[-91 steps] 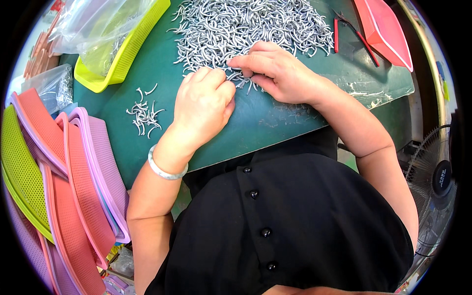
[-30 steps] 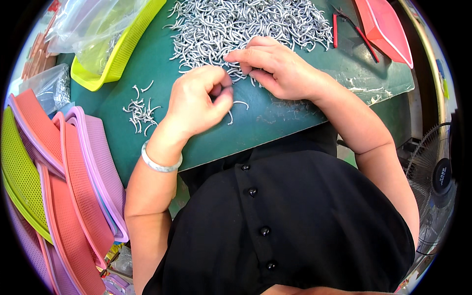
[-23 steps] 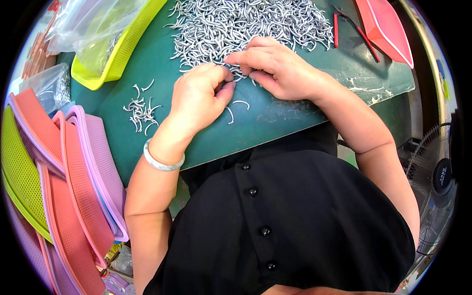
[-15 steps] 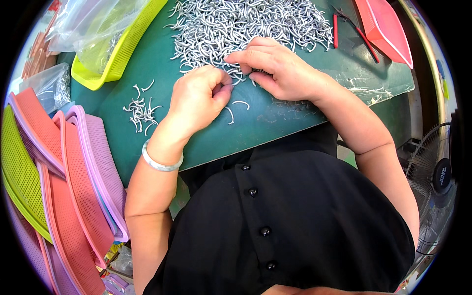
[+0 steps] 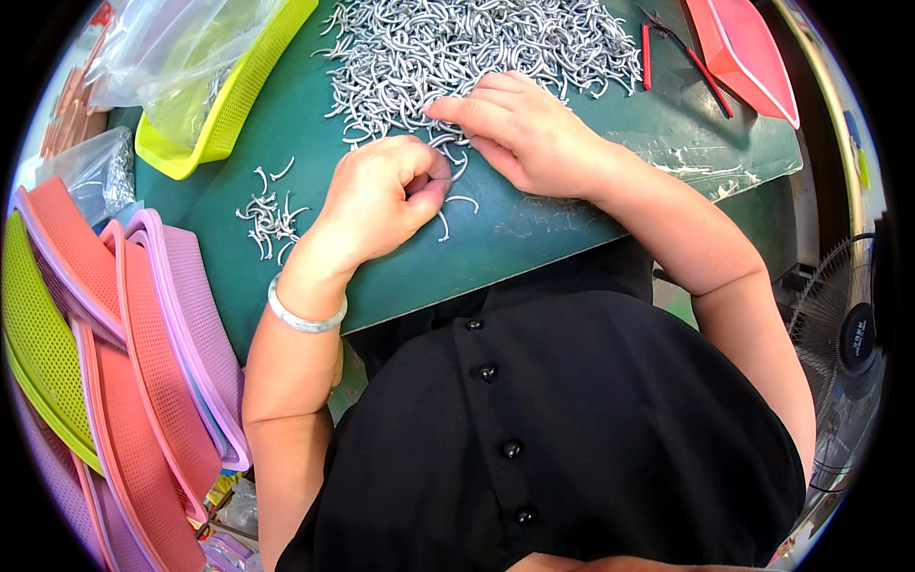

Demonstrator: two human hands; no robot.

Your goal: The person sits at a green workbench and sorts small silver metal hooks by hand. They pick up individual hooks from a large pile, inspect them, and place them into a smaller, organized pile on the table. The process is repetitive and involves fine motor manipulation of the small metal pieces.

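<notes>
A large heap of small curved silver-grey pieces (image 5: 419,67), like short bent tubes, lies on the green tabletop (image 5: 381,281). My left hand (image 5: 386,195), with a pale bangle (image 5: 307,307) at its wrist, is closed in a pinch at the heap's near edge. What its fingers hold, if anything, is hidden. My right hand (image 5: 534,138) reaches over the same edge with its fingers stretched toward the pieces; nothing shows in its grasp. Between the hands a few loose pieces (image 5: 460,172) lie close to the left fingertips. Left of my left hand is a small separate pile of pieces (image 5: 272,224).
A yellow-green basket (image 5: 224,110) with clear plastic bags stands at the far left. Stacked pink, purple and green baskets (image 5: 172,362) fill the left side. Red-handled pliers (image 5: 707,81) and a pink basket (image 5: 748,67) lie far right. A fan (image 5: 843,329) stands right of the table.
My right hand has shifted slightly left, and its thumb is now tucked below the fingers. My left hand stays pinched, barely lower. The view has shifted a little.
</notes>
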